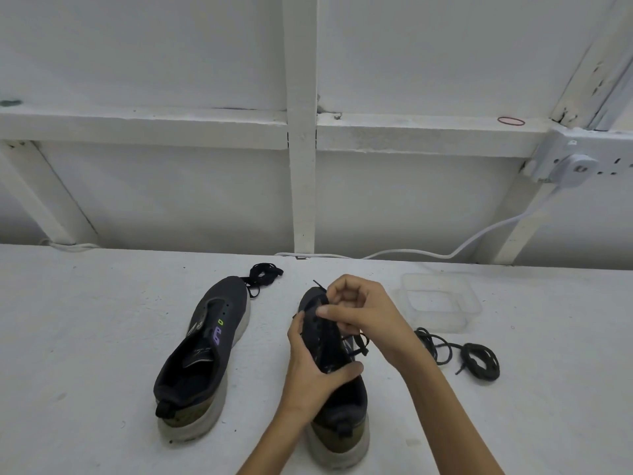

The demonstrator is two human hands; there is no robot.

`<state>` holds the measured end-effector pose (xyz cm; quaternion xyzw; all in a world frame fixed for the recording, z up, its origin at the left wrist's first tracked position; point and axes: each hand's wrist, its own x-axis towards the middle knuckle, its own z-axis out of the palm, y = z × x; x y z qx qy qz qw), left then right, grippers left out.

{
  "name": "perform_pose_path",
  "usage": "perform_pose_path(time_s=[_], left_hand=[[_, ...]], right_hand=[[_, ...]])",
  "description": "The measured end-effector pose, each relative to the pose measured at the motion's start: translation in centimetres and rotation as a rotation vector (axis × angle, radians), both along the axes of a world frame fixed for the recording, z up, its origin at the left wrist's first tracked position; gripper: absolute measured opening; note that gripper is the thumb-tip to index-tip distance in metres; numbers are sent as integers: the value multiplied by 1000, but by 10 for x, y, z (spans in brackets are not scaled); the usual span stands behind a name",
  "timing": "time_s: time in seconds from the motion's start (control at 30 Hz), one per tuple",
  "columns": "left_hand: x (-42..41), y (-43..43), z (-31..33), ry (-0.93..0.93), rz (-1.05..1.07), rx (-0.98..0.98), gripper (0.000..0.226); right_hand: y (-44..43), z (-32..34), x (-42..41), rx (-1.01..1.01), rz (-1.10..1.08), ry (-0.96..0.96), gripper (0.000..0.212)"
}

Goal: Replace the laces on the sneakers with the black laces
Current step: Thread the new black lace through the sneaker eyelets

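Two dark grey sneakers with pale soles stand on the white table. The left sneaker (205,351) has bare eyelets and no lace. My left hand (315,365) grips the right sneaker (339,406) across its tongue and eyelets. Above it, my right hand (359,306) pinches a black lace (358,342) threaded in that shoe; one tip sticks up near the toe. A bundled black lace (263,274) lies beyond the left sneaker's toe. Another black lace (476,358) lies coiled to the right of my right forearm.
A clear plastic container (442,299) sits at the back right of the table (85,320). A white cable (445,250) runs along the table's far edge up to a wall socket (575,166). White wooden framing backs the table.
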<state>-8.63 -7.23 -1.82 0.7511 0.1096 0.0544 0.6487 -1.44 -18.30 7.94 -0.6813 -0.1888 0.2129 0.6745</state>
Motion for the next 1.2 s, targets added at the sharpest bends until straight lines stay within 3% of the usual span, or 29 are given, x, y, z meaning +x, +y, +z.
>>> perform_pose_path(time_s=[0.23,0.4,0.7,0.9,1.07,1.2], left_hand=[[1,-3,2,43,-5,-1,123],[-2,0,1,47,-18,-27,113],[-3,0,0,97,-14,-24,110],[-3,7,10,82,-11,93,85],[7,18,53,-167,-78,79,5],[28,31,102,-212,-164,-68,19]], right_hand=[[2,25,7,37,-68,-29,29],[7,56,15,231,-93,-20,39],[15,65,18,250,-29,6,43],[7,71,23,120,-5,-76,32],[-4,78,32,48,37,-72,24],[-9,90,39,36,-9,-129,23]])
